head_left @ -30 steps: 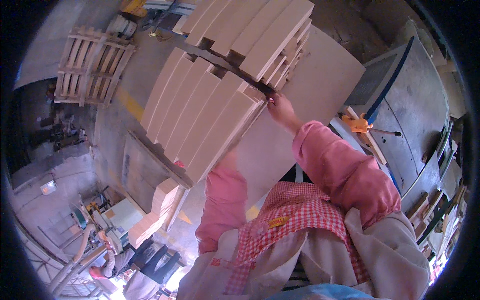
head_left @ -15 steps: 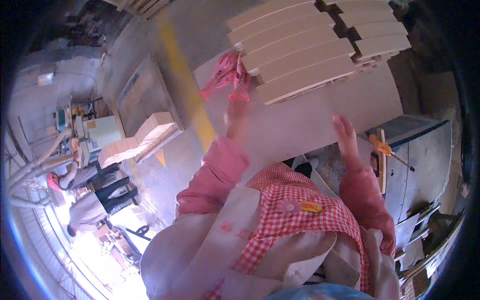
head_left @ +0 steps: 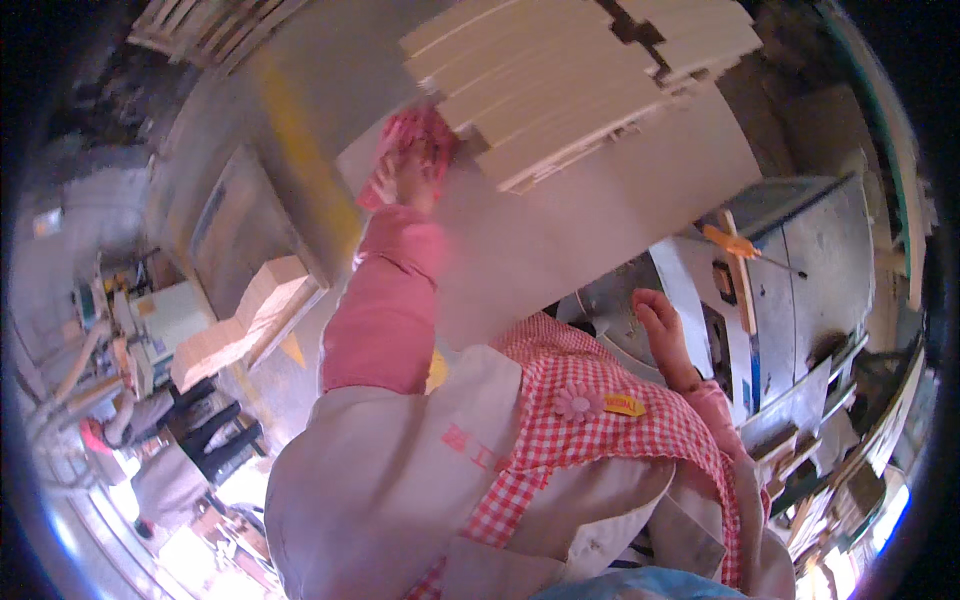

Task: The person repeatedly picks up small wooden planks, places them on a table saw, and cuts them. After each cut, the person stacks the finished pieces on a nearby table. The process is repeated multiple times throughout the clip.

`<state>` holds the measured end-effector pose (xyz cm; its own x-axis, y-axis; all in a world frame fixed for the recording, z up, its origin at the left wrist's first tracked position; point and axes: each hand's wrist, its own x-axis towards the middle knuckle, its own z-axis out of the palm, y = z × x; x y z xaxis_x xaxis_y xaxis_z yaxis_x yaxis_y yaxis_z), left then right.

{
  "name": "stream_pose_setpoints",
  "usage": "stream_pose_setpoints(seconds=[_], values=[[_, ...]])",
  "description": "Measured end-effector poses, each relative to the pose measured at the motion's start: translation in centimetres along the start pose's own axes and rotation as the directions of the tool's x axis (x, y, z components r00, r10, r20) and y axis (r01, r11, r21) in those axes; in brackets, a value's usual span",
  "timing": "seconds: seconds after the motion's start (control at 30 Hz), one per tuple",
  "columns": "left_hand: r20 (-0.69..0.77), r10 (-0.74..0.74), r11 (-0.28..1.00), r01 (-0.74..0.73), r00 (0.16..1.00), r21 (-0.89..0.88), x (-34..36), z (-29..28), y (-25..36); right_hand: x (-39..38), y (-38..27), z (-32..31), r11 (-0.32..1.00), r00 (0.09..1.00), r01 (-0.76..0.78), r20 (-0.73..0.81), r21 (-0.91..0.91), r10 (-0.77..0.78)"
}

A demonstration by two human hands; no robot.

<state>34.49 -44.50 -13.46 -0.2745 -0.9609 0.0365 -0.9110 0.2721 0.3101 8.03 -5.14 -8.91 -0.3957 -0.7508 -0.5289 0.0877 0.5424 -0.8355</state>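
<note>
My left hand (head_left: 408, 178) reaches out to the left end of the board surface, its fingers closed on a crumpled pink cloth (head_left: 428, 125). Motion blurs the cloth, so I cannot make out its exact kind. Just right of it lies a stack of pale wooden boards (head_left: 540, 90) in rows, their ends stepped. My right hand (head_left: 662, 335) is held near my apron, fingers loosely curled and apart, nothing in them. The flat brown board (head_left: 600, 215) under the stack stretches between my two hands.
A grey metal cabinet (head_left: 825, 265) stands at the right, with an orange-handled tool (head_left: 730, 242) by its edge. Stacked wood blocks (head_left: 240, 320) sit on the left, beyond a yellow floor line (head_left: 305, 140). Two people (head_left: 175, 490) are at the lower left.
My left hand has moved over the pink cloth, which has shifted and bunched up. My right hand has drawn back toward my body, its fingers curling. The view has turned slightly.
</note>
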Motion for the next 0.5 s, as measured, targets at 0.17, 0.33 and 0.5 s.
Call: stream_pose_setpoints(seconds=[0.17, 0.33, 0.5], values=[[0.253, -0.088, 0.602, 0.254, 0.963, -0.757, -0.8, -1.9, -1.0, -3.4, 1.4, -1.4, 0.997, 0.989, -0.06, -0.135, -0.044, 0.054], [0.111, 0.378, 0.884, -0.322, 0.919, -0.34, -11.0, -4.2, 3.1, -8.9, 4.4, -3.5, 1.0, 0.963, 0.005, -0.27, 0.013, -0.001], [0.12, 0.816, 0.509, -0.604, 0.566, -0.613, -20.7, 1.4, 17.7, -17.3, 7.9, -5.1, 0.997, 0.902, -0.057, -0.427, 0.047, 0.071]])
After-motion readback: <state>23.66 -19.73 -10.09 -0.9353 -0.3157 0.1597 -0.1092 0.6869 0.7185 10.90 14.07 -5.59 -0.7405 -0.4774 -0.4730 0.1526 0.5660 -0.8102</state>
